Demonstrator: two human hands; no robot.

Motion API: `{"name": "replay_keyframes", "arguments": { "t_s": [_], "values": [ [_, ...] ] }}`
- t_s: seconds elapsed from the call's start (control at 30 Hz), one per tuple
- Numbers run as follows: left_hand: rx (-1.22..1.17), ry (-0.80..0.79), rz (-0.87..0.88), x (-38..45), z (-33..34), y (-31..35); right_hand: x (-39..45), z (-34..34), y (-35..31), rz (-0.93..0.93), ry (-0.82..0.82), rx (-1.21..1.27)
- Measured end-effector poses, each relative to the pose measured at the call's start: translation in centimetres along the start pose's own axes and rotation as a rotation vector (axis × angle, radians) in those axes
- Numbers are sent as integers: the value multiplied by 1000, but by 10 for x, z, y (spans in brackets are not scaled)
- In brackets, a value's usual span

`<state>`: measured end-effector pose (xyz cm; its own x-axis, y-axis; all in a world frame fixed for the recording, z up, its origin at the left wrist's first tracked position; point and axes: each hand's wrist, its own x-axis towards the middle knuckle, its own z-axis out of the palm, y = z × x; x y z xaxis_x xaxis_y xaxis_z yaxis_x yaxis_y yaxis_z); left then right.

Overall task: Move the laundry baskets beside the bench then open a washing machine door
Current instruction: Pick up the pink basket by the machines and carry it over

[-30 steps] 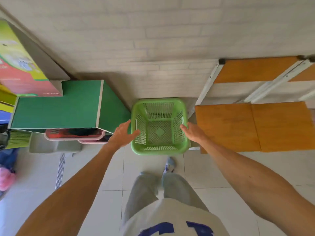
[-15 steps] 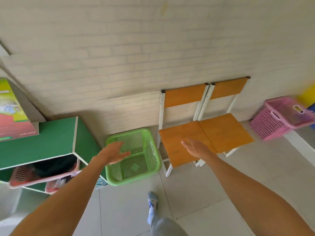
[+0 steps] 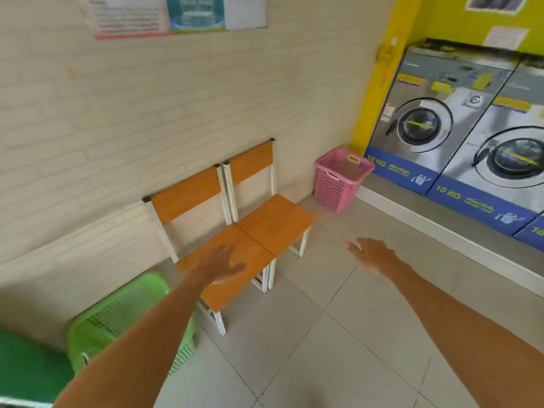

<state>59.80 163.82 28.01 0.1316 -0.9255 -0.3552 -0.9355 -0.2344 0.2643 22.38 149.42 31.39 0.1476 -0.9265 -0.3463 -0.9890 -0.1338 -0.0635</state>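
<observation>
Both grips spread, holding nothing: left hand point(image 3: 219, 265), right hand point(image 3: 371, 254); green basket point(image 3: 123, 316) and pink basket point(image 3: 338, 181) empty.

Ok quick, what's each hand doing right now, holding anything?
Left hand: open, fingers spread, holding nothing, in front of the bench.
Right hand: open, empty, over the floor.

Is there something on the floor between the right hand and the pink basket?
Nothing visible. Only bare floor tiles lie between the open right hand and the pink basket; the orange bench stands off to the left.
</observation>
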Motion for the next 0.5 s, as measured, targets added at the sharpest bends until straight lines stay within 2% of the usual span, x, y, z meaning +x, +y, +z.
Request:
{"name": "replay_keyframes", "arguments": {
  "t_s": [0.2, 0.4, 0.5],
  "values": [
    [-4, -15, 58, 72, -15, 120, 35, -44, 130, 84, 59, 89],
    [6, 39, 72, 158, -33, 228, 104, -96, 232, 39, 101, 171],
    [-1, 43, 83, 196, -35, 277, 132, -115, 274, 32, 73, 184]
  ]
}}
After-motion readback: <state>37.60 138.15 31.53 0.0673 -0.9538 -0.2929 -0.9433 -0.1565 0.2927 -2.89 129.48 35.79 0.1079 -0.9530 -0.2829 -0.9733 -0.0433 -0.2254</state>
